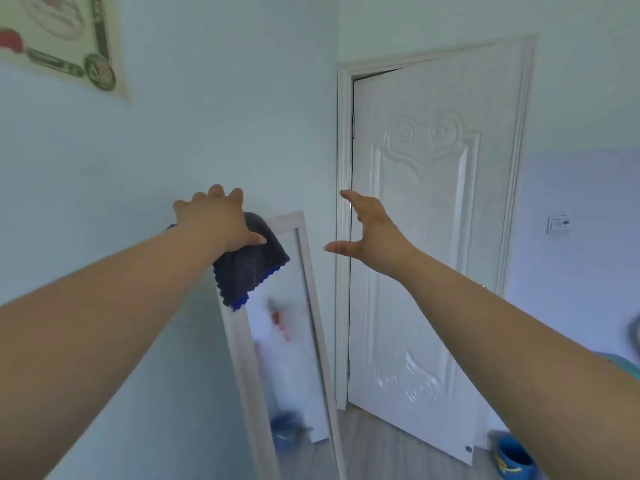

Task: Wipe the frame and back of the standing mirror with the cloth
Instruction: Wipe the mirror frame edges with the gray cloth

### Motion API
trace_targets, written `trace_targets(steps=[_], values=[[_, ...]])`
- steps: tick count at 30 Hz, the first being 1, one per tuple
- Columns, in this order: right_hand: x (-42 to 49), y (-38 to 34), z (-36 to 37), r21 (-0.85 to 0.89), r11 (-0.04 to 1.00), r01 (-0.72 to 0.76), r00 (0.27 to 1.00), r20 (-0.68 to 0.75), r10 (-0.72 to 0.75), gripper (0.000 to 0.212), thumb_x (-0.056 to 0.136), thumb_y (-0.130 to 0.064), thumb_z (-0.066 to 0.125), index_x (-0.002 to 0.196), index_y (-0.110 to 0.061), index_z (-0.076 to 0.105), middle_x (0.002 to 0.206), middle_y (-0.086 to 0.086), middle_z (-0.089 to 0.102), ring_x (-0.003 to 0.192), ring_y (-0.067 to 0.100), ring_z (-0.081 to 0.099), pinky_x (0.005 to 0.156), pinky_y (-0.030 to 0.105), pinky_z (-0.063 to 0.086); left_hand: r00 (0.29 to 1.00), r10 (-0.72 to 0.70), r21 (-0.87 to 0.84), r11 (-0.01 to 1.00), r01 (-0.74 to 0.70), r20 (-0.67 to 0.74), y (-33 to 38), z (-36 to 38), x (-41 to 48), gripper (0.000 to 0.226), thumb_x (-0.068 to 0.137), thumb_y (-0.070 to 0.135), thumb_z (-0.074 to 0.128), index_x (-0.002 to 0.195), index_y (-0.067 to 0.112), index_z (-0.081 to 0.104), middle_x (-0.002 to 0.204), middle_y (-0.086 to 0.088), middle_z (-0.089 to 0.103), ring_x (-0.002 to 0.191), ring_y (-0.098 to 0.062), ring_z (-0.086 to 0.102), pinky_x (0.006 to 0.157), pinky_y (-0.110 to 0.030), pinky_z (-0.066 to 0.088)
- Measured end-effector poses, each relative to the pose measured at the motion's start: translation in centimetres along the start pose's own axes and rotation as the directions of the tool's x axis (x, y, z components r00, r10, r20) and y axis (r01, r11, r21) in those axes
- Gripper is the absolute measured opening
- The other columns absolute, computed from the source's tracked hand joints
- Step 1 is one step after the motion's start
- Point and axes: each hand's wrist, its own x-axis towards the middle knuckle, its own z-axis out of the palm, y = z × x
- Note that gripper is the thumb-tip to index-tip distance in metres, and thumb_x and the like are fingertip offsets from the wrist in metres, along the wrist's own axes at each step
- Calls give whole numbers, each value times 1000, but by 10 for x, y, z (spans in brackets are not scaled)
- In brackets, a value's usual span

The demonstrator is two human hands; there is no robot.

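Observation:
A tall standing mirror (313, 306) with a pale wooden frame leans against the left wall, its glass reflecting the room. My left hand (216, 218) is at the mirror's top left corner and grips a dark grey cloth (249, 268) with a blue scalloped edge. The cloth hangs down over the upper left part of the frame. My right hand (367, 225) hovers to the right of the mirror's top, in front of the door, with fingers spread and nothing in it. The back of the mirror is hidden.
A white panelled door (436, 237) stands slightly ajar right of the mirror. A blue bucket (512, 459) sits on the grey floor at lower right. A poster (65, 36) hangs high on the left wall, and a wall socket (558, 224) is at the right.

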Motion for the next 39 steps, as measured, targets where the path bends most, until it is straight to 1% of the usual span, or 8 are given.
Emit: trace_targets(steps=[5,12,18,23,28,31,36,39], values=[[2,-6,23,52,999,-13,1000,15,12,77,83,-39,77,147,-25,37,140,3,47,110,11,50,93,26,43,991,-15,-31,999,20,129,-2,-4,1,53,85,61,62,112,16,58,87,3,54,91,-25,56,72,-34,41],[-2,-16,34,112,994,-11,1000,-19,13,58,86,-39,73,137,-23,50,127,-1,55,101,9,56,82,22,43,998,21,-4,1000,-21,52,4,-8,3,33,105,32,40,115,11,64,96,-6,55,89,-26,53,75,-36,40],[-7,-25,32,401,912,-91,993,-33,113,55,90,-46,65,138,-27,47,120,-7,59,101,9,60,73,16,45,938,116,-122,979,-163,-327,20,-36,-8,26,106,28,34,111,17,57,94,-8,61,80,-27,49,69,-37,36],[-14,-33,32,819,544,-181,976,84,199,92,75,-55,71,152,-26,28,140,2,57,124,21,59,104,40,49,912,247,-499,774,-389,-327,46,-37,-30,26,104,25,44,116,17,66,111,-10,71,101,-28,64,88,-33,45],[-30,-26,42,907,163,-388,905,342,253,67,62,-35,81,123,-12,63,97,9,78,80,21,75,75,36,62,975,181,-867,458,-197,-126,54,-7,-51,27,99,25,56,123,21,67,118,-2,71,108,-18,64,90,-24,45],[-33,-21,62,898,43,-437,845,394,362,43,77,-16,78,116,-2,67,98,21,76,80,30,74,73,41,62,974,198,-804,559,-202,-107,50,10,-61,29,97,27,58,125,23,64,122,1,69,109,-16,62,88,-22,40],[-19,-29,82,786,279,-551,715,272,644,14,85,-17,72,93,-14,61,73,10,68,61,24,65,42,21,49,931,93,-730,595,-337,-354,23,27,-71,33,94,20,62,128,22,62,128,5,60,115,-13,56,95,-17,36],[-11,-34,93,799,421,-430,765,74,640,23,81,-17,74,85,-21,52,81,4,64,64,20,61,48,24,50,884,-108,-725,621,-297,-455,-4,34,-63,37,91,17,63,128,20,59,133,0,54,126,-20,49,107,-35,37]])
